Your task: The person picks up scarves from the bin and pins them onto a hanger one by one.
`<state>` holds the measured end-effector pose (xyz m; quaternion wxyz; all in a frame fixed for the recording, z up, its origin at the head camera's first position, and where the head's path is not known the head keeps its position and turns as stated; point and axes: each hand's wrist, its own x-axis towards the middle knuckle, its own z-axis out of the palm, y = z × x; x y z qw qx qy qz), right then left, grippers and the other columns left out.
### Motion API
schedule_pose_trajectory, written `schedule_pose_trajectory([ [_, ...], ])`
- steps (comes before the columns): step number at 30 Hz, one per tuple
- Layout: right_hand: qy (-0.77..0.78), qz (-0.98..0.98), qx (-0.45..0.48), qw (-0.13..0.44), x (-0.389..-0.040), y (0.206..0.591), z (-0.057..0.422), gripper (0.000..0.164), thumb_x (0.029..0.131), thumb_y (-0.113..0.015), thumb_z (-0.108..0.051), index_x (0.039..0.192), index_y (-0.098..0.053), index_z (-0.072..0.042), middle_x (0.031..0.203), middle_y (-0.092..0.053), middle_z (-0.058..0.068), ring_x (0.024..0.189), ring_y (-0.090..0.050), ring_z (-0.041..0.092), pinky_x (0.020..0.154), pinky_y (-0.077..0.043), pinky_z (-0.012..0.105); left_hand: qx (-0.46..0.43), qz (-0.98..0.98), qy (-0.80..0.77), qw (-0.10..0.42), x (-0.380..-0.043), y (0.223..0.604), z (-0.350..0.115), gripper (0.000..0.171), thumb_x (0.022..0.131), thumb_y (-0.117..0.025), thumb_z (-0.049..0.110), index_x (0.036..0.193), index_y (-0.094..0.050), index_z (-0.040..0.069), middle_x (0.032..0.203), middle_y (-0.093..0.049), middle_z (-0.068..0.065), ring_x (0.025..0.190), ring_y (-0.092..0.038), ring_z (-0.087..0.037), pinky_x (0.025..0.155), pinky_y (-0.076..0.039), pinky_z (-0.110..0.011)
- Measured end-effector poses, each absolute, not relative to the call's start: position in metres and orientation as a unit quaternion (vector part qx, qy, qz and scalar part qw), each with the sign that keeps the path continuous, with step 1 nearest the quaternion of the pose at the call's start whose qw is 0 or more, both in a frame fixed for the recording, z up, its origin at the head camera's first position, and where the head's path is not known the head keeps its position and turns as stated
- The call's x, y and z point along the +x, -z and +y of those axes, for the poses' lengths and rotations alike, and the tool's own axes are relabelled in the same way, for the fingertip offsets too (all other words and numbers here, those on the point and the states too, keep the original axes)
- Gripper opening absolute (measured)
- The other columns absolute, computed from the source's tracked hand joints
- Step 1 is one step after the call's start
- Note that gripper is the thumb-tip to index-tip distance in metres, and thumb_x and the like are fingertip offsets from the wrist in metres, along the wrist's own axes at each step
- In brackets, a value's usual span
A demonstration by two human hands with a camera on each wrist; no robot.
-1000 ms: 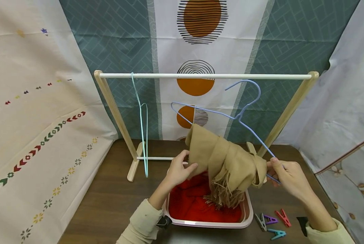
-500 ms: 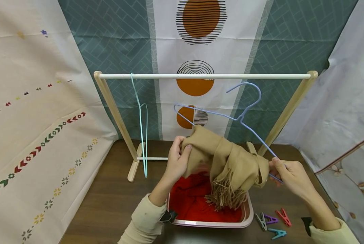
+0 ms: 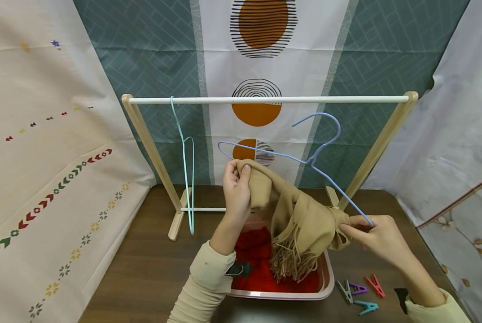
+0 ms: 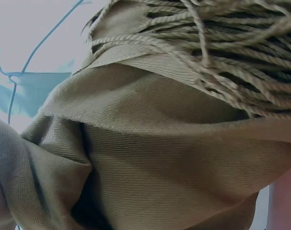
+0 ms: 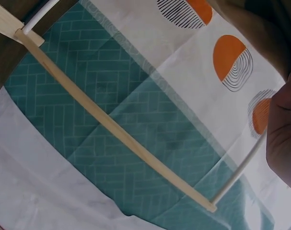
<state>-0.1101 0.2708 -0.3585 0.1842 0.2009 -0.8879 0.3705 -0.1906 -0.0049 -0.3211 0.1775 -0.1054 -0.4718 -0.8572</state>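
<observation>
A tan scarf point(image 3: 311, 217) with a twisted fringe is draped over the lower bar of a periwinkle-blue hanger point(image 3: 311, 160). The hanger is tilted, its hook free of the rack's rail. My left hand point(image 3: 237, 193) pinches the scarf's folded edge near the hanger's far-left corner. At the hanger's right end, my right hand point(image 3: 380, 235) holds the wire and the scarf's bunched end. Folds of the scarf point(image 4: 174, 163) fill most of the left wrist view. Part of my right hand point(image 5: 282, 136) shows at the right wrist view's edge.
A wooden rack with a white rail point(image 3: 265, 100) stands behind the hands. A mint hanger point(image 3: 186, 175) hangs on its left. Below the scarf sits a pink basin point(image 3: 281, 295) holding red fabric point(image 3: 257, 260). Several clothespins point(image 3: 367, 307) lie at the right.
My left hand has risen, taken the scarf's left edge and folded it up toward the hanger's corner. The hanger has shifted slightly left and down; my right hand's fingers now reach the scarf.
</observation>
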Motion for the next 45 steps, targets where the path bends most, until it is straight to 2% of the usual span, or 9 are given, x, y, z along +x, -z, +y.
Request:
schedule_pose_trajectory([
  [13,-0.397,-0.881,0.197,0.169,-0.106,0.359,0.271,0.029,0.068,-0.065,0.012,0.065,-0.059,-0.016,0.044,-0.04,-0.014,0.037,-0.035,-0.007,0.033,-0.028,0.019,0.006,-0.344,0.934,0.096,-0.223,0.313,-0.014,0.01,0.096,-0.037,0.001,0.087,-0.042,0.003,0.085,-0.044,-0.007,0.074,-0.046,-0.012,0.069,-0.043,-0.022],
  [16,-0.404,-0.876,0.204,0.17,-0.105,0.359,0.271,0.029,0.067,-0.064,0.013,0.065,-0.059,-0.016,0.044,-0.04,-0.014,0.037,-0.035,-0.008,0.033,-0.027,0.019,0.003,-0.341,0.935,0.097,-0.227,0.312,-0.016,0.011,0.097,-0.034,0.003,0.093,-0.043,-0.001,0.095,-0.049,-0.01,0.089,-0.053,-0.016,0.086,-0.044,-0.031],
  [19,-0.4,-0.878,0.196,0.175,-0.104,0.359,0.27,0.029,0.067,-0.065,0.013,0.065,-0.06,-0.016,0.043,-0.039,-0.015,0.037,-0.034,-0.008,0.032,-0.027,0.019,-0.032,-0.375,0.92,0.109,-0.225,0.312,-0.017,0.015,0.097,-0.036,0.001,0.106,-0.044,-0.007,0.112,-0.049,-0.016,0.113,-0.049,-0.024,0.097,-0.038,-0.039],
  [23,-0.391,-0.881,0.182,0.192,-0.102,0.353,0.268,0.029,0.067,-0.064,0.014,0.065,-0.06,-0.016,0.043,-0.039,-0.016,0.038,-0.032,-0.01,0.033,-0.027,0.018,-0.089,-0.467,0.865,0.159,-0.215,0.316,-0.018,0.022,0.094,-0.04,-0.004,0.114,-0.044,-0.012,0.121,-0.047,-0.021,0.118,-0.045,-0.028,0.097,-0.037,-0.035],
  [28,-0.399,-0.88,0.168,0.198,-0.103,0.349,0.269,0.027,0.068,-0.063,0.014,0.065,-0.06,-0.013,0.043,-0.041,-0.015,0.038,-0.035,-0.007,0.034,-0.029,0.019,-0.152,-0.566,0.768,0.26,-0.198,0.335,-0.02,0.023,0.087,-0.044,-0.012,0.109,-0.05,-0.016,0.112,-0.053,-0.026,0.108,-0.052,-0.031,0.092,-0.042,-0.032],
  [36,-0.416,-0.875,0.157,0.19,-0.106,0.345,0.272,0.022,0.074,-0.064,0.009,0.07,-0.063,-0.013,0.042,-0.042,-0.012,0.036,-0.038,0.0,0.034,-0.03,0.02,-0.227,-0.683,0.576,0.388,-0.176,0.363,-0.019,0.019,0.077,-0.058,-0.006,0.096,-0.06,-0.005,0.096,-0.058,-0.016,0.082,-0.055,-0.027,0.066,-0.048,-0.034],
  [39,-0.416,-0.875,0.159,0.19,-0.107,0.343,0.272,0.022,0.074,-0.064,0.008,0.071,-0.063,-0.013,0.042,-0.042,-0.012,0.036,-0.038,0.001,0.035,-0.03,0.02,-0.201,-0.71,0.59,0.328,-0.176,0.367,-0.018,0.033,0.078,-0.064,0.001,0.109,-0.053,-0.005,0.102,-0.055,-0.016,0.089,-0.055,-0.027,0.069,-0.049,-0.036],
  [42,-0.414,-0.873,0.166,0.196,-0.107,0.341,0.272,0.023,0.074,-0.064,0.009,0.071,-0.063,-0.014,0.042,-0.043,-0.012,0.036,-0.038,0.0,0.035,-0.03,0.02,-0.178,-0.717,0.649,0.183,-0.181,0.369,-0.017,0.038,0.081,-0.066,0.008,0.113,-0.051,-0.005,0.105,-0.056,-0.017,0.093,-0.057,-0.026,0.073,-0.051,-0.035],
  [45,-0.411,-0.873,0.171,0.201,-0.107,0.34,0.271,0.022,0.074,-0.064,0.008,0.07,-0.063,-0.014,0.042,-0.043,-0.012,0.036,-0.038,0.0,0.034,-0.03,0.019,-0.171,-0.694,0.696,0.068,-0.185,0.369,-0.016,0.027,0.086,-0.06,0.006,0.109,-0.054,-0.007,0.101,-0.059,-0.019,0.088,-0.06,-0.025,0.074,-0.05,-0.034],
])
